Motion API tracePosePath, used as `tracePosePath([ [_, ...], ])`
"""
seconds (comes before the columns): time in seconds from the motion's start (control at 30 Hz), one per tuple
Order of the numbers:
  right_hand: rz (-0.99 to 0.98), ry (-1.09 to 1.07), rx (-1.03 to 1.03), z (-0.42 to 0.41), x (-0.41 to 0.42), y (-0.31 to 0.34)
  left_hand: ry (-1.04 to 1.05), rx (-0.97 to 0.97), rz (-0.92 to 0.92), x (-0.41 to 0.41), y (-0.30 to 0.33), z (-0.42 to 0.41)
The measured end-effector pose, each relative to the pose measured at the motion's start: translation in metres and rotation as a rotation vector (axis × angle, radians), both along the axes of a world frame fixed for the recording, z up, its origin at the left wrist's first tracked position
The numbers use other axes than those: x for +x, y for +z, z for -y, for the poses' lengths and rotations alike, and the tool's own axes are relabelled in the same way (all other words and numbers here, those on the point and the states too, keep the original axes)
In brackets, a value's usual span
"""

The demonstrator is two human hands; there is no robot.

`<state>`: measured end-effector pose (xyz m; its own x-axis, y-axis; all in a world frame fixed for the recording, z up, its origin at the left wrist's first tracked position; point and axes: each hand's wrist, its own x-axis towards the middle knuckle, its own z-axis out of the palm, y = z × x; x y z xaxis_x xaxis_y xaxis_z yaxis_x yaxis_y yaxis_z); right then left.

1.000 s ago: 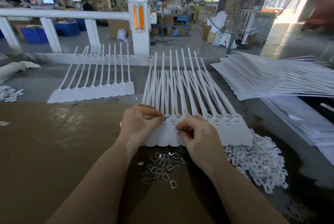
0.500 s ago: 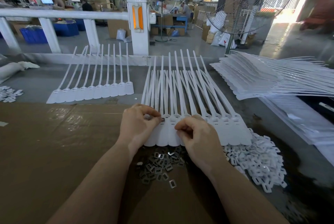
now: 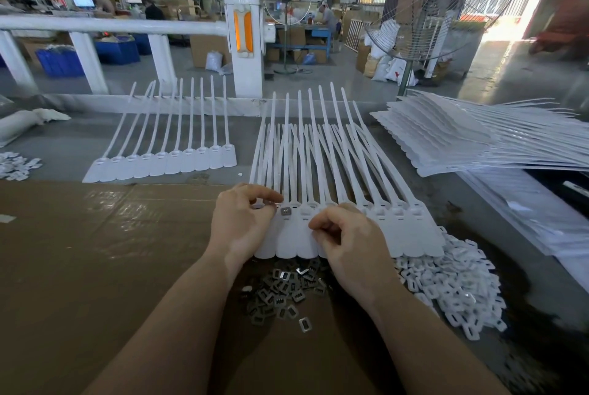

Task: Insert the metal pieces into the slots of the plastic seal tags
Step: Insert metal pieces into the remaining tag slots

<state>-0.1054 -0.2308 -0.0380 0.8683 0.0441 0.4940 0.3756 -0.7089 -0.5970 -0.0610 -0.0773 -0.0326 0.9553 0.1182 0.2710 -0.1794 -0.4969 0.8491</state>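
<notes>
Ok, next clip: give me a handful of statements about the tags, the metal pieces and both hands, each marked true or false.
1. A metal piece sits in the slot of one tag in the row of seal tags under the hands. True.
2. The pile of loose metal pieces lies beyond the tags' strap ends. False: it lies on the near side, between the forearms.
3. The left hand rests at the left end of that row. True.
4. The heap of small white plastic pieces lies left of the metal pile. False: it lies to its right.
5. A second row of tags lies further left on the table. True.
6. The right hand lies flat, fingers straight. False: its fingers are curled.
</notes>
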Motion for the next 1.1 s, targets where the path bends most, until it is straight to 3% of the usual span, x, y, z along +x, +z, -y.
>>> tracePosePath([
  [0.33, 0.004, 0.008, 0.006, 0.0006, -0.0004, -0.0009, -0.031, 0.248, 0.068, -0.0046, 0.002, 0.0006],
  [1.1, 0.008, 0.012, 0.019, 0.0014, 0.0005, -0.0018, -0.028, 0.289, 0.081, -0.0021, -0.0011, 0.0029],
])
